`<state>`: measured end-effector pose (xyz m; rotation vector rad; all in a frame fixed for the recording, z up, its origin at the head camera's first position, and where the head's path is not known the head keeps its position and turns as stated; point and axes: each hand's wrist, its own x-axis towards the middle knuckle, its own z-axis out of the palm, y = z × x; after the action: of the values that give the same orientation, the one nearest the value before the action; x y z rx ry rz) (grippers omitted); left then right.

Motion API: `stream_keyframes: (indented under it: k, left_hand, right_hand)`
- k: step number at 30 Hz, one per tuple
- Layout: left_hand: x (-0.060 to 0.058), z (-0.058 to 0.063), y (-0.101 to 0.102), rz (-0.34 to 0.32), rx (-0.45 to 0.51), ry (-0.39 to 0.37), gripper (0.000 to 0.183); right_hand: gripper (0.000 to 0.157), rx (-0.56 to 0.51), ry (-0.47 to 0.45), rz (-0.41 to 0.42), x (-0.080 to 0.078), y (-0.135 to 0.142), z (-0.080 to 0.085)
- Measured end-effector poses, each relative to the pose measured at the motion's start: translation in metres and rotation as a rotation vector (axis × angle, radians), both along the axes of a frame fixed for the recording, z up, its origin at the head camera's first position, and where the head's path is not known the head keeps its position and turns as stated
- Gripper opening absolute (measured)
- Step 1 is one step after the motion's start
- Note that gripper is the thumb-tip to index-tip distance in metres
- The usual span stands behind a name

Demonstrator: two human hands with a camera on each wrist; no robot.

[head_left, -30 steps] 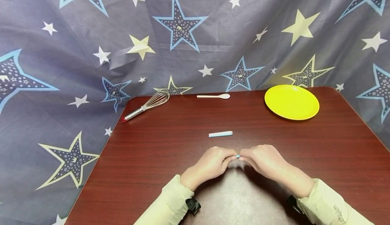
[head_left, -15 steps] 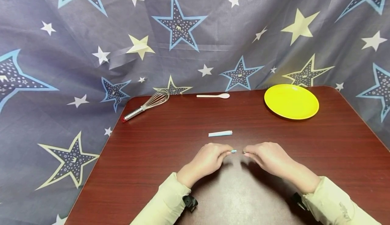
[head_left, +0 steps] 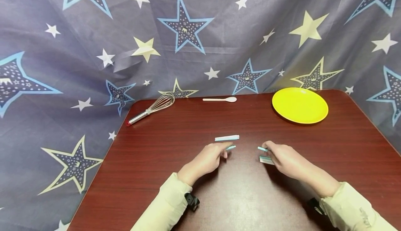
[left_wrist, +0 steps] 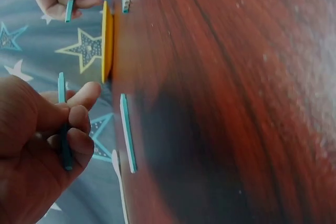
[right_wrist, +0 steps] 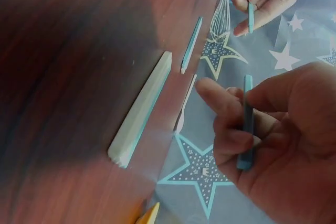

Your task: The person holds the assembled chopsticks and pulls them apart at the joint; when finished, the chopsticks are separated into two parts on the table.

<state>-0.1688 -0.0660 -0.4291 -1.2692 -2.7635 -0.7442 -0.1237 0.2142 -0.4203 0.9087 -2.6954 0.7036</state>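
In my left hand [head_left: 205, 159] I pinch a slim teal stick [left_wrist: 61, 87] between thumb and fingers, its ends poking out on both sides. My right hand [head_left: 288, 161] holds a similar teal stick [right_wrist: 248, 119], the other fingers partly curled around it. Both hands hover over the table, a gap between them. Under my right fingers lies a white-and-teal bar [head_left: 266, 160], perhaps several sticks side by side; its right end is hidden in the head view. Another white-and-blue bar [head_left: 227, 137] lies just beyond my left fingertips.
A wire whisk [head_left: 151, 109] with a red-tipped handle lies at the table's back left. A white spoon [head_left: 220, 99] is along the back edge. At the back right sits a yellow plate [head_left: 300, 105]. A star-patterned cloth [head_left: 200, 60] hangs behind the reddish-brown table [head_left: 175, 133].
My hands, together on a small blue thing a second ago, have drawn apart and slightly forward, each with a teal stick. The bar under my right hand has come into sight.
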Motion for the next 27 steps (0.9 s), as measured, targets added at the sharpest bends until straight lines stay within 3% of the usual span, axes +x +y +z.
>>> stream_keyframes:
  k: [3,6,14,19,27]
  left_hand:
    - [-0.004,-0.002,-0.001,0.112,0.035,-0.044,0.024]
    - [-0.009,-0.004,-0.001,0.206,0.061,-0.040,0.007]
    - [-0.018,-0.002,0.007,0.381,0.017,-0.019,0.007]
    - [-0.025,-0.005,0.016,0.424,-0.038,0.036,0.007]
    - [-0.037,-0.010,0.026,0.436,-0.079,0.051,0.008]
  right_hand:
    - [0.025,0.017,-0.008,-0.015,-0.002,0.003,-0.001]
    - [0.025,0.019,-0.024,-0.046,-0.003,0.005,-0.003]
    - [0.018,0.013,-0.008,-0.116,-0.009,0.010,-0.007]
    - [0.016,0.026,-0.015,-0.141,-0.012,0.010,-0.010]
    - [0.018,0.053,0.016,-0.152,-0.015,0.010,-0.014]
